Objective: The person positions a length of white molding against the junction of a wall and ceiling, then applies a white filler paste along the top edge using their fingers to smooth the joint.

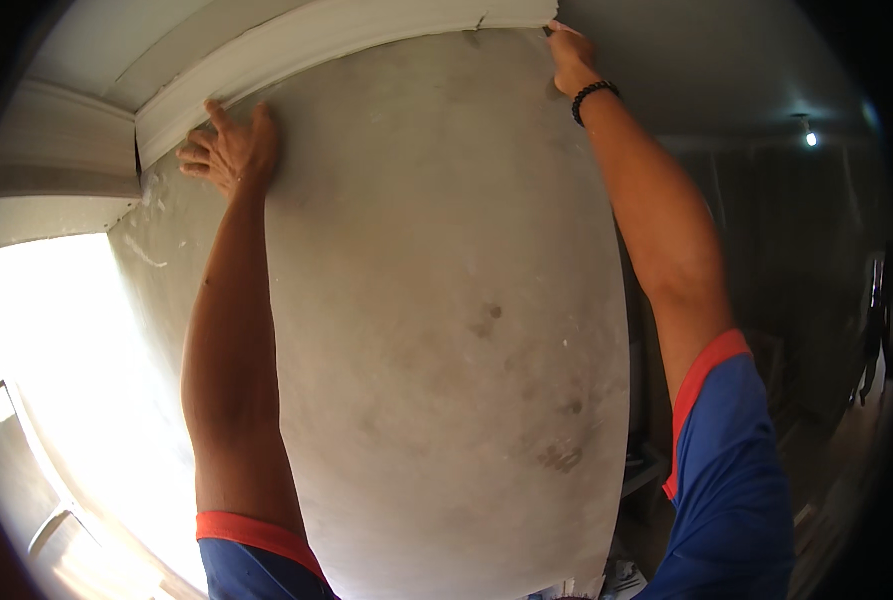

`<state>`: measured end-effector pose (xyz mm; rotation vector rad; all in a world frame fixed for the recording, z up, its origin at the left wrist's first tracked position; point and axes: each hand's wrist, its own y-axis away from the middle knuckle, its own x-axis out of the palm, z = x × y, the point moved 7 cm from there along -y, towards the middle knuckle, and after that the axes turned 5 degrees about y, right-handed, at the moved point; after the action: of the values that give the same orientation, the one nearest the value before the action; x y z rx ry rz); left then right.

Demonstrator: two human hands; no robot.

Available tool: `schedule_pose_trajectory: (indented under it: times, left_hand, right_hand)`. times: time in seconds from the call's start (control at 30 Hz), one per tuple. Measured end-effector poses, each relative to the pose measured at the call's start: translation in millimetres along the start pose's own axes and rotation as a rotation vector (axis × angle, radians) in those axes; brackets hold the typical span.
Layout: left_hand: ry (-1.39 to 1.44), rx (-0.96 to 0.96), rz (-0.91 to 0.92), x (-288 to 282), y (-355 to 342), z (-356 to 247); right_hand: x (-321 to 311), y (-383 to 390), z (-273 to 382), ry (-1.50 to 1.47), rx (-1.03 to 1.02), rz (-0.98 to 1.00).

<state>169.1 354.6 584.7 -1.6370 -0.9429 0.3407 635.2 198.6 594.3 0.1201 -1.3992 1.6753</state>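
Note:
Both of my arms are raised toward a long white molding strip [366, 35] along the top of a grey plastered wall panel [436, 300]. My left hand [228, 145] has its fingers spread, touching the strip's lower edge and the wall just beneath it. My right hand [570, 55] is up at the strip's right end, fingers closed on that end where the wall meets its corner; a small dark bit shows by the fingertips, too small to name. A black bead bracelet [594, 95] is on my right wrist.
A ceiling box edge [51, 150] juts out at upper left above a very bright opening [46, 310] with a frame [26, 440] low down. Right of the panel's edge lies a dim room with a lit bulb [809, 135] and dark, indistinct items [636, 470].

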Motion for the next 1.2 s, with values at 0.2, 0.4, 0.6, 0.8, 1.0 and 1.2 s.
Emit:
schedule_pose_trajectory:
  times: [0.2,0.4,0.6,0.8,1.0,1.2]
  left_hand:
    - [-0.065,-0.009,-0.037,2,-3,13]
    - [-0.045,0.009,-0.047,7,-5,-1]
    - [-0.092,0.014,-0.084,9,-5,-2]
    - [-0.102,0.039,-0.061,7,-6,-3]
    - [-0.133,0.042,-0.082,8,-9,3]
    - [-0.139,0.034,-0.068,8,-7,6]
  right_hand:
    - [-1,53,37,0.017,0.26,0.028]
    - [-37,52,29,-0.067,0.146,-0.174]
    - [-43,25,-3,-0.127,-0.084,-0.268]
    - [-30,34,4,0.135,-0.408,-0.338]
    - [-25,36,4,0.085,-0.338,-0.292]
    - [-19,53,23,0.246,-0.216,-0.183]
